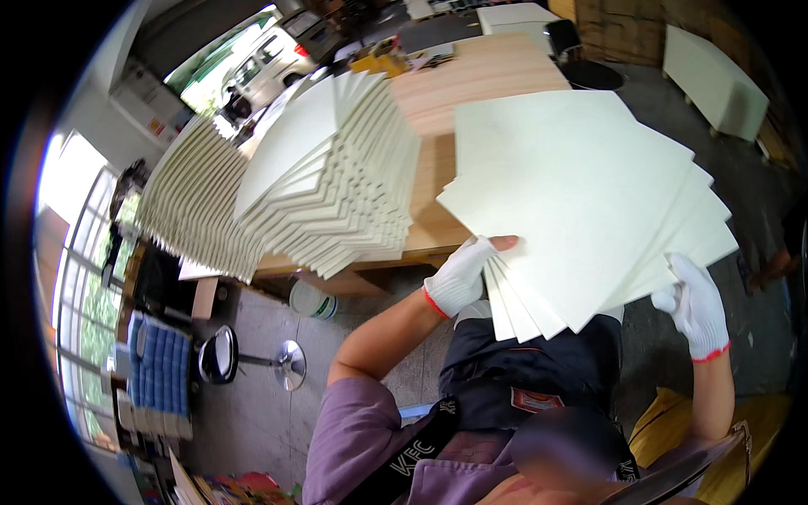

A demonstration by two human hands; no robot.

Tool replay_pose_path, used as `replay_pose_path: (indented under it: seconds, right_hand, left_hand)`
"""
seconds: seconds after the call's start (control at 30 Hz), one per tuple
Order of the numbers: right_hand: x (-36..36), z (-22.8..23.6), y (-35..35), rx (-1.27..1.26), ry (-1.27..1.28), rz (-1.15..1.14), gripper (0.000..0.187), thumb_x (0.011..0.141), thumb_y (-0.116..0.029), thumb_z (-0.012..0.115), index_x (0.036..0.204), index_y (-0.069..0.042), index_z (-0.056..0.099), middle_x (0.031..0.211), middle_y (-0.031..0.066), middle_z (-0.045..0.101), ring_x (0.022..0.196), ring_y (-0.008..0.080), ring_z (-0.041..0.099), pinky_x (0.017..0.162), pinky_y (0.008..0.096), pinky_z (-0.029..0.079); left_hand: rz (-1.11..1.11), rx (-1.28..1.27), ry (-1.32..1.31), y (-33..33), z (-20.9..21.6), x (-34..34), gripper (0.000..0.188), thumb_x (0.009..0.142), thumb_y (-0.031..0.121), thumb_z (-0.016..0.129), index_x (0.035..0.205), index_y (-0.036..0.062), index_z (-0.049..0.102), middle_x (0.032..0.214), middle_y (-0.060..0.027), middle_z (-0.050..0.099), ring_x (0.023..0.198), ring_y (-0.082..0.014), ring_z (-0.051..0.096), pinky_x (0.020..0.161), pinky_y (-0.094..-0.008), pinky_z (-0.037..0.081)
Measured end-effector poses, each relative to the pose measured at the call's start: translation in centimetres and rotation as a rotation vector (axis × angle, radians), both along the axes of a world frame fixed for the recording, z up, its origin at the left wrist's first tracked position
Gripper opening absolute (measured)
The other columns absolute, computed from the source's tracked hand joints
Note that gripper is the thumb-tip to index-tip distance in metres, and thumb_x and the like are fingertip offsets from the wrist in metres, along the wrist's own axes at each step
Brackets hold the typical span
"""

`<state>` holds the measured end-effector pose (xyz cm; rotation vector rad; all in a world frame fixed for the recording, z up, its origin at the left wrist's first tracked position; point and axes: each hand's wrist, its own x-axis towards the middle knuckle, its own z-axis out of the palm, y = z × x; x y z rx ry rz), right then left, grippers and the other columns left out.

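Observation:
A fanned-out bundle of white sheets (572, 185) lies partly on the wooden table and juts past its near edge, over my lap. My left hand (459, 276), in a white knit glove with a red cuff, closes on the bundle's near left edge. Its bare-tipped thumb presses on the top sheet while the other fingers are hidden underneath. At the near right edge, my gloved right hand (697, 307) curls its fingers against the lower sheets; part of its grip is hidden. Left of the bundle rises a tall staggered stack of similar white sheets (328, 185).
Another stack of curved white sheets (189, 202) stands farther left on the wooden table (497, 63). Below are a white bucket (313, 299) and a stool with a round metal base (289, 364). A black chair (581, 63) stands beyond the table, near a white cabinet (715, 80).

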<state>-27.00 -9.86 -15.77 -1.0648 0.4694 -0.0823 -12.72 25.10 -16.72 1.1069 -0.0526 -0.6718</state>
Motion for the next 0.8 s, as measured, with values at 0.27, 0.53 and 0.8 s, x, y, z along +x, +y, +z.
replay_pose_path:
  seconds: [0.27, 0.53, 0.8]
  right_hand:
    - [2.2, 0.9, 5.6, 0.145, -0.178, 0.468, 0.060, 0.108, -0.038, 0.055, 0.155, -0.005, 0.037, 0.118, 0.0218, 0.069, 0.087, 0.0283, 0.074, 0.067, 0.0367, 0.062]
    - [3.0, -1.8, 8.5, 0.203, -0.271, 0.761, 0.064, 0.108, -0.037, 0.056, 0.161, -0.008, 0.035, 0.117, 0.0298, 0.070, 0.090, 0.0358, 0.076, 0.075, 0.0413, 0.065]
    - [2.7, -4.1, 8.4, 0.268, -0.204, 0.676, 0.054, 0.110, -0.032, 0.051, 0.157, -0.007, 0.041, 0.111, 0.0285, 0.071, 0.083, 0.0326, 0.075, 0.071, 0.0413, 0.064]
  left_hand:
    - [0.248, 0.084, -0.283, 9.8, 9.3, -2.5, 0.031, 0.100, 0.017, 0.063, 0.127, 0.0008, 0.062, 0.112, -0.0120, 0.071, 0.102, -0.0215, 0.071, 0.087, -0.0357, 0.058]
    - [0.751, -0.244, -0.560, 18.5, 17.9, 1.5, 0.031, 0.101, 0.015, 0.060, 0.129, 0.0026, 0.058, 0.126, -0.0132, 0.066, 0.115, -0.0288, 0.067, 0.100, -0.0443, 0.057]
    - [1.098, -0.143, -0.553, 27.4, 17.5, 15.2, 0.028, 0.097, 0.005, 0.063, 0.125, 0.0059, 0.058, 0.124, -0.0130, 0.060, 0.110, -0.0317, 0.063, 0.087, -0.0489, 0.059]
